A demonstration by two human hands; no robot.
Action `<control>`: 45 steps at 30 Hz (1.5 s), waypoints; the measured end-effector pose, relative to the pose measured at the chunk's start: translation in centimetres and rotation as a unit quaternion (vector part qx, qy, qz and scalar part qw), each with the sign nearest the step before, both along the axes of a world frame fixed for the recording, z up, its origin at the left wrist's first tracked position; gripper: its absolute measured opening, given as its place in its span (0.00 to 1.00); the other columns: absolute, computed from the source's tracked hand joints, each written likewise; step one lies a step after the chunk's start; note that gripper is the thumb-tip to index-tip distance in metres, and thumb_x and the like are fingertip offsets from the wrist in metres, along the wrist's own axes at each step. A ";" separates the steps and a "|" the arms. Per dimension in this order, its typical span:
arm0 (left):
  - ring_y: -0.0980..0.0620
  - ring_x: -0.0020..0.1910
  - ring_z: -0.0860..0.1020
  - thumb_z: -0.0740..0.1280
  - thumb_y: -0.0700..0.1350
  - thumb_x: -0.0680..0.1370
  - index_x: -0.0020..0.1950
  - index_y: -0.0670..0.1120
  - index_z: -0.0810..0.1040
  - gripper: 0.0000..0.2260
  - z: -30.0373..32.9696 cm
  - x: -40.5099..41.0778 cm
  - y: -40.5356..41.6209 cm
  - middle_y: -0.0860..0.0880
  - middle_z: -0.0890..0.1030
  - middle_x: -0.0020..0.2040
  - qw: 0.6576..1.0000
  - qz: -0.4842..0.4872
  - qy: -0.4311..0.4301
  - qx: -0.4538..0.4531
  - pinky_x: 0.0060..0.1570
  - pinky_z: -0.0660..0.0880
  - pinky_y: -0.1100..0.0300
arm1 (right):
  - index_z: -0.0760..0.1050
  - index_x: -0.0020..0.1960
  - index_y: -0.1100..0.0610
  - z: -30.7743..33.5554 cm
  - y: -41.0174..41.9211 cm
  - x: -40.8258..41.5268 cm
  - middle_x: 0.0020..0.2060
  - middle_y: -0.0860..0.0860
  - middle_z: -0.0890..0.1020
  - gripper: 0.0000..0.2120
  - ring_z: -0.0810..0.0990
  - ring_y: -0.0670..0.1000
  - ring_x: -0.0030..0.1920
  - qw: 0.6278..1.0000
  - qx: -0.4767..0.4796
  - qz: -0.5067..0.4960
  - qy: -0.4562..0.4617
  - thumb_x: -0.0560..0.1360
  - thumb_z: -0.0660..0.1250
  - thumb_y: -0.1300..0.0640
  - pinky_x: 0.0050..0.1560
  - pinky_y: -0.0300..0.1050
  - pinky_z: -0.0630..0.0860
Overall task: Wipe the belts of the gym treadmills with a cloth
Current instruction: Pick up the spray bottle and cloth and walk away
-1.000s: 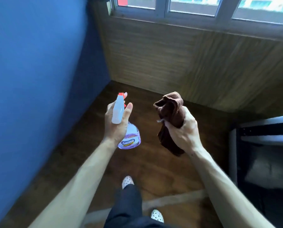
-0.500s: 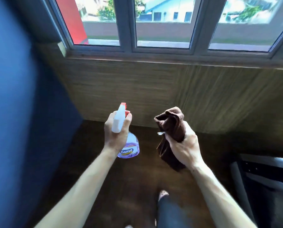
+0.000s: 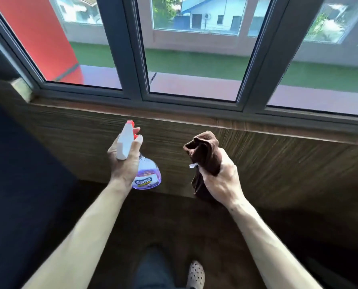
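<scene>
My left hand point(image 3: 123, 161) grips a spray bottle point(image 3: 146, 174) by its neck; the bottle has a white trigger head with a red nozzle and purple liquid behind a "Ganso" label. My right hand point(image 3: 221, 180) holds a bunched dark brown cloth point(image 3: 205, 153) with a small white tag sticking out. Both hands are raised in front of me, a short gap between them. No treadmill belt shows in this view.
A wood-panelled wall point(image 3: 278, 163) under a grey-framed window point(image 3: 136, 59) stands straight ahead. A dark blue wall point(image 3: 17, 163) runs along the left. The floor point(image 3: 174, 226) is dark wood; my leg and a perforated shoe point(image 3: 195, 274) show at the bottom.
The view has tilted up from the floor to the window. The treadmill at the right edge has left the frame. Both hands keep their hold on the bottle and cloth.
</scene>
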State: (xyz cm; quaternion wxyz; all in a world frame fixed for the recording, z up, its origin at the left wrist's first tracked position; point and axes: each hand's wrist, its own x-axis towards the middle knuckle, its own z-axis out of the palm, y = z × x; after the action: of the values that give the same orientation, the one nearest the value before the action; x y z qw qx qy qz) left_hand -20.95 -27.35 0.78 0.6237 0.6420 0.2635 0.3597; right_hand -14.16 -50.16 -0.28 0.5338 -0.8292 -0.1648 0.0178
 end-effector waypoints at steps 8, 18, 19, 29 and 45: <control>0.61 0.47 0.80 0.72 0.43 0.77 0.54 0.58 0.84 0.10 -0.1 15.7 10.1 0.53 0.84 0.53 0.999 -0.043 0.009 -0.002 0.46 0.76 0.65 | 0.78 0.58 0.50 -1.4 8.8 13.5 0.41 0.45 0.86 0.13 0.84 0.41 0.42 0.999 0.002 -0.020 0.043 0.76 0.74 0.60 0.42 0.36 0.76; 0.51 0.44 0.75 0.70 0.50 0.69 0.53 0.38 0.76 0.19 -2.3 27.3 19.1 0.39 0.76 0.48 0.988 -0.092 0.096 0.073 0.32 0.71 0.73 | 0.77 0.61 0.45 -1.9 19.4 22.7 0.44 0.44 0.87 0.15 0.86 0.44 0.44 0.995 0.028 -0.042 0.081 0.77 0.75 0.54 0.49 0.50 0.83; 0.52 0.44 0.75 0.70 0.49 0.69 0.53 0.38 0.75 0.19 -2.4 28.2 19.5 0.38 0.75 0.48 0.989 -0.094 0.085 0.073 0.32 0.71 0.73 | 0.77 0.61 0.44 -2.0 19.9 23.5 0.44 0.43 0.87 0.15 0.86 0.44 0.44 0.995 0.029 -0.044 0.080 0.77 0.75 0.53 0.49 0.49 0.82; 0.47 0.58 0.76 0.77 0.38 0.74 0.64 0.42 0.76 0.20 -4.8 31.3 21.4 0.44 0.75 0.57 0.984 -0.074 0.055 0.150 0.44 0.80 0.68 | 0.77 0.56 0.46 -3.5 22.2 27.0 0.40 0.46 0.86 0.11 0.85 0.43 0.41 0.996 -0.017 -0.040 0.075 0.77 0.75 0.55 0.46 0.52 0.82; 0.47 0.50 0.74 0.68 0.42 0.73 0.50 0.41 0.73 0.09 -0.4 30.1 13.6 0.46 0.73 0.50 0.890 0.020 -0.149 0.430 0.50 0.72 0.53 | 0.76 0.62 0.49 -4.5 20.1 28.3 0.44 0.45 0.85 0.16 0.85 0.43 0.43 0.999 0.015 -0.027 0.009 0.77 0.75 0.58 0.45 0.44 0.81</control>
State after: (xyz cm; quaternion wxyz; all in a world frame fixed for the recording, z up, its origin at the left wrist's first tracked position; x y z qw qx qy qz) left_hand 9.16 -13.77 0.40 0.3115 0.7808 0.0000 0.5417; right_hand 14.18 -30.09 -4.74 0.5482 -0.8249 -0.1380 0.0083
